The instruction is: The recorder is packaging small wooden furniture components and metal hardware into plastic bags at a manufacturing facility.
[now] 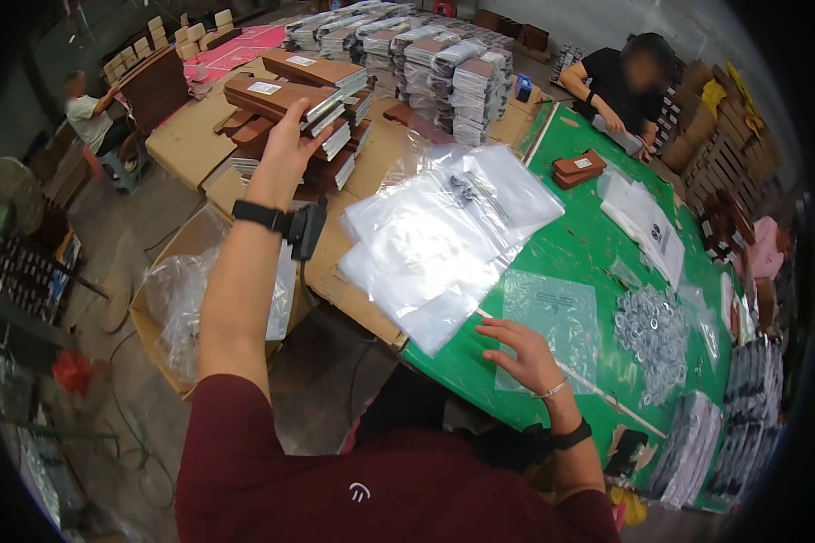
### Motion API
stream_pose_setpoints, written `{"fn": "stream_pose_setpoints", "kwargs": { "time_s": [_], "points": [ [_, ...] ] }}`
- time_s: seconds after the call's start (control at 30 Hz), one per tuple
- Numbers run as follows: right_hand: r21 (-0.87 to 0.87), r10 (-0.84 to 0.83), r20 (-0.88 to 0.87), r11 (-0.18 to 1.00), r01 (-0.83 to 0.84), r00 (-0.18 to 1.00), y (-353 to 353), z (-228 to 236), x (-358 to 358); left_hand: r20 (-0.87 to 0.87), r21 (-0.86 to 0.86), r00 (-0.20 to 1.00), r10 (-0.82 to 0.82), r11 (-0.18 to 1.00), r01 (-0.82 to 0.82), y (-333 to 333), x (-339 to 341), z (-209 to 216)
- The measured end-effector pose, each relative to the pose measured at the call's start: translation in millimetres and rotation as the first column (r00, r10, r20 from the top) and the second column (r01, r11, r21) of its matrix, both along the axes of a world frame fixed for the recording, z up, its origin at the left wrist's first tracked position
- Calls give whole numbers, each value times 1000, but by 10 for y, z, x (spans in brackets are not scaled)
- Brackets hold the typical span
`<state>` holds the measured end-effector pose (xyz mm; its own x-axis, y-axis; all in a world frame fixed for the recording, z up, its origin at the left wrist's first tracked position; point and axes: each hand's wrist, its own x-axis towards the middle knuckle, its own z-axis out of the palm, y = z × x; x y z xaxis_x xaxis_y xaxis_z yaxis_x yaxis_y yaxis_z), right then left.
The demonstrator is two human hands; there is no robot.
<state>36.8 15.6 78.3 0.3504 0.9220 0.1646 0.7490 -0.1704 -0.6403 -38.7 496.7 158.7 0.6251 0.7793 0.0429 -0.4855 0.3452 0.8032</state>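
Observation:
My left hand [290, 149] reaches to a pile of brown cases and is closed on the end of one flat brown case [276, 98]. That case has a silvery edge and a white label. More brown cases [303, 68] lie stacked behind and below it. My right hand [527, 355] hovers at the green table's near side, fingers apart with nothing in them. Beside it lies a single transparent plastic bag [552, 312] with faint print. A heap of transparent plastic bags [426, 258] spreads between my hands, with small dark metal parts [465, 188] on top.
Wrapped cases [417, 63] stand in tall stacks at the back. A pile of metal rings [650, 335] lies on the green table [462, 380], right. Another brown case [578, 168] rests farther back, near a co-worker [620, 86]. A cardboard box [167, 335] holds plastic at left.

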Motion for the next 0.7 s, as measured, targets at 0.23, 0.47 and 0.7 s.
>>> {"fn": "stream_pose_setpoints", "kwargs": {
  "time_s": [0.23, 0.47, 0.7],
  "points": [
    [230, -111, -369, 951, 206, 923, 232, 156, 5, -199, 403, 978, 55, 915, 31, -1967, -550, -472],
    [326, -267, -387, 855, 402, 883, 790, 243, -337, -323, 726, 944, 67, 657, 202, -3203, -641, -1064],
    [226, -567, -434, 684, 694, 700, 32, 73, -468, -500, 738, 866, -26, 510, 442, -3835, -558, -1195]
  ]
}}
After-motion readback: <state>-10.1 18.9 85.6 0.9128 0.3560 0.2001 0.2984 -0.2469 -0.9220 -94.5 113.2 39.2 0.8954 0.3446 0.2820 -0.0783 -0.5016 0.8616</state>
